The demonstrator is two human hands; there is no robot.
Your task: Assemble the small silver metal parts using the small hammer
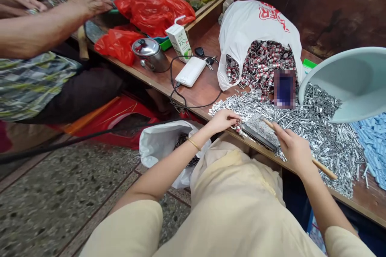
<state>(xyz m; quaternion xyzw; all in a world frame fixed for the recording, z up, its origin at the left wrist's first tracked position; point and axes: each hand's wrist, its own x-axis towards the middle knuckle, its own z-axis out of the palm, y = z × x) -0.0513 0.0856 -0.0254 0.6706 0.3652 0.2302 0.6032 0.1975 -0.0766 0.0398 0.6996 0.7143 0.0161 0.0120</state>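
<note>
My left hand (pixel 224 121) is closed in a pinch at the table's front edge. At its fingertips is a small red-and-silver metal fitting (pixel 239 129), beside the left end of a dark metal bar (pixel 261 138). My right hand (pixel 294 150) wraps round the wooden handle of a small hammer (pixel 324 168). The hammer's head hovers over or rests on a speckled grey slab (pixel 256 125) behind the bar; I cannot tell which. Loose silver metal pins (pixel 328 144) lie heaped around the slab.
A white plastic bag (pixel 259 20) spills similar fittings. Right of it a pale basin (pixel 356 84) lies tipped. A power bank (pixel 190 71) with a cable, a drink carton (pixel 179 42) and a metal mug (pixel 150 54) stand leftward. A co-worker's arm (pixel 54 28) reaches in at left.
</note>
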